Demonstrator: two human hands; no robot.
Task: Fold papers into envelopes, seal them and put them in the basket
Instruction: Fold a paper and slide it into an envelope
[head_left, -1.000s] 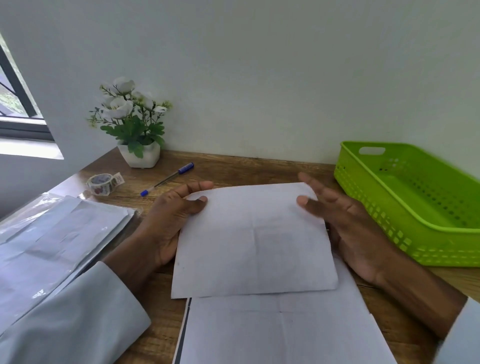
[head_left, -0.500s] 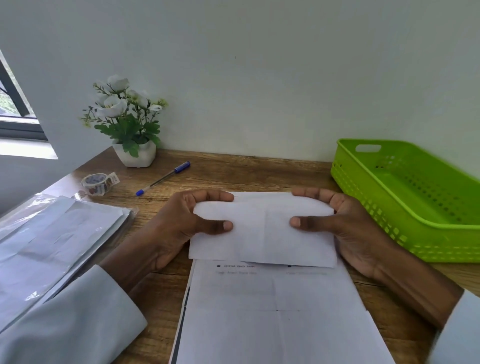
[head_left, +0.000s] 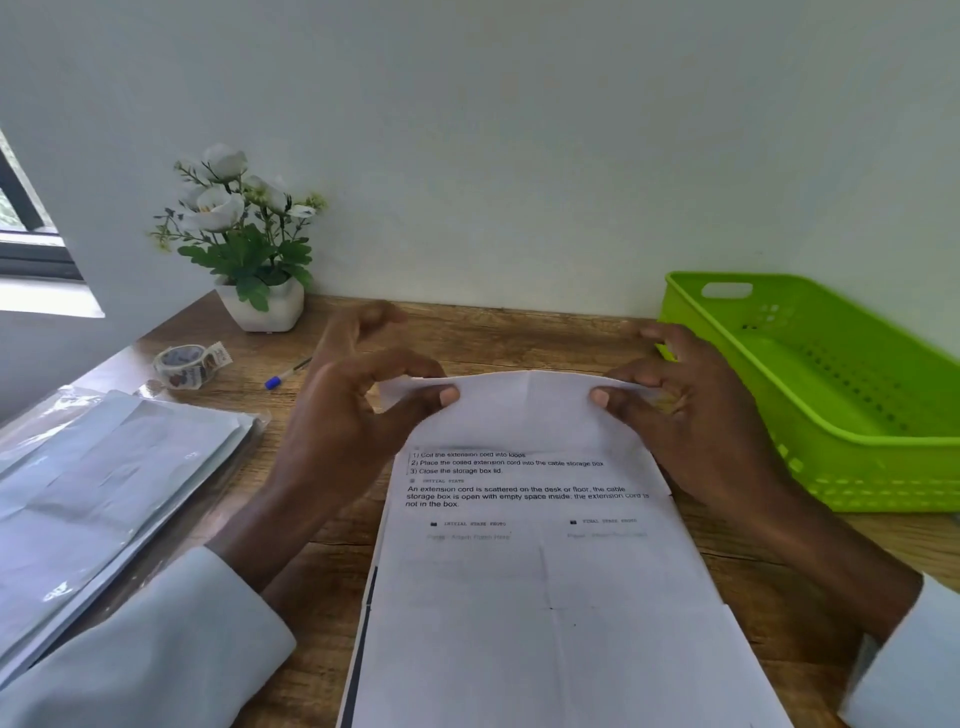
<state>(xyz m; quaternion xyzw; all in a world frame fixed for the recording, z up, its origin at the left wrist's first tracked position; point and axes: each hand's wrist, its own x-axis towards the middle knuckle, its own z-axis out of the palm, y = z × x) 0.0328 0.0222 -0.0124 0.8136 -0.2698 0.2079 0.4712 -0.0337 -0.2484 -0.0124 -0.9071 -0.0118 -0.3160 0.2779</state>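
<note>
Pinching the far edge of the sheet of paper (head_left: 524, 545) with both hands: left hand (head_left: 343, 421) gripping the far left corner, thumb on top and fingers curled beneath; right hand (head_left: 691, 415) gripping the far right corner the same way. Holding that edge lifted slightly off the desk (head_left: 467, 332), the narrow strip between the two thumbs bowing upward. Lying printed side up, the rest of the sheet running from the fingertips back toward the body, long axis pointing away from the fingers toward the near edge of the desk; centre crease falling midway between the hands, so neither hand nearer. Judging the step as folding the far edge over toward the body, with matched pull from both corners needed to keep the fold square. Sitting just right of the right fingers, almost touching the knuckles: green basket (head_left: 831, 395), nothing visible inside. Lying well left of the left fingers: stack of papers (head_left: 104, 483) in a clear sleeve; beyond it tape roll (head_left: 189, 366), pen (head_left: 285, 374), flower pot (head_left: 260, 306).
</note>
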